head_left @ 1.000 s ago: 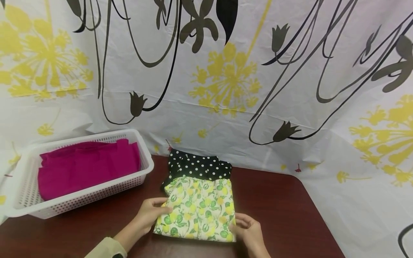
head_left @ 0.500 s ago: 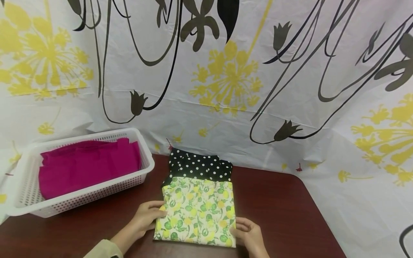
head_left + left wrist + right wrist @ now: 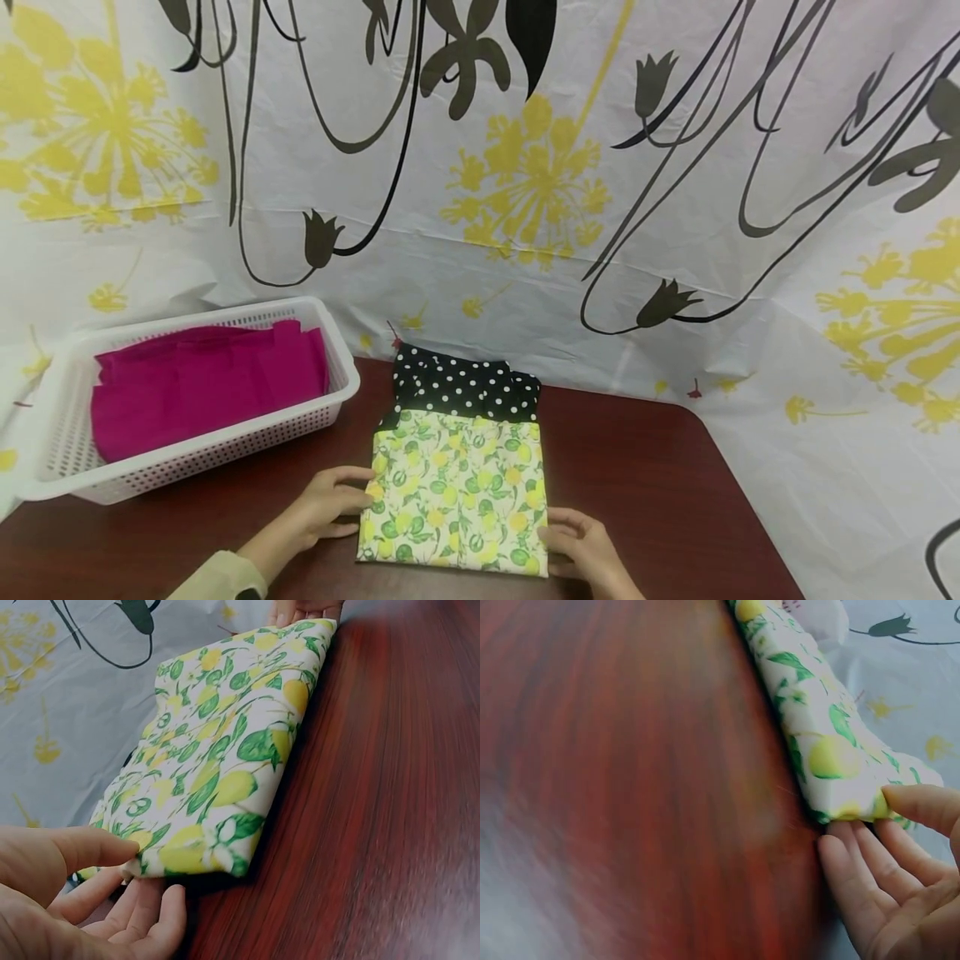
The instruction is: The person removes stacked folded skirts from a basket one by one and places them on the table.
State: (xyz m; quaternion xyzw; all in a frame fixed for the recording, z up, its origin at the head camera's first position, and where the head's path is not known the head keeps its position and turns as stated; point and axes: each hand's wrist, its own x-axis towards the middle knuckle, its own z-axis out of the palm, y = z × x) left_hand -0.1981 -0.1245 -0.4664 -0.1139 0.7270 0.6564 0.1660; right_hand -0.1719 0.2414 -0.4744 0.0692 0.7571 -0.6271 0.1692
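Observation:
A folded lemon-print cloth [image 3: 457,492] lies flat on the table in the head view, overlapping a black polka-dot cloth [image 3: 465,386] behind it. My left hand [image 3: 330,504] is at its left edge; in the left wrist view the thumb [image 3: 105,846] touches the top at a corner, with the fingers curled below the edge. On the opposite side, my right hand [image 3: 585,546] pinches the near right part. The right wrist view shows that thumb [image 3: 919,802] on top of the lemon-print cloth [image 3: 832,754], and the fingertips reaching under its side.
A white perforated basket [image 3: 225,446] stands at the left with a folded magenta cloth [image 3: 210,387] inside. Behind the dark red-brown table [image 3: 637,467] hangs a white sheet [image 3: 420,250] with flower prints.
My left hand has slid left, from over the lemon-print cloth to its edge. The cloth's left side now lies straighter and flatter. My right hand stays almost in place.

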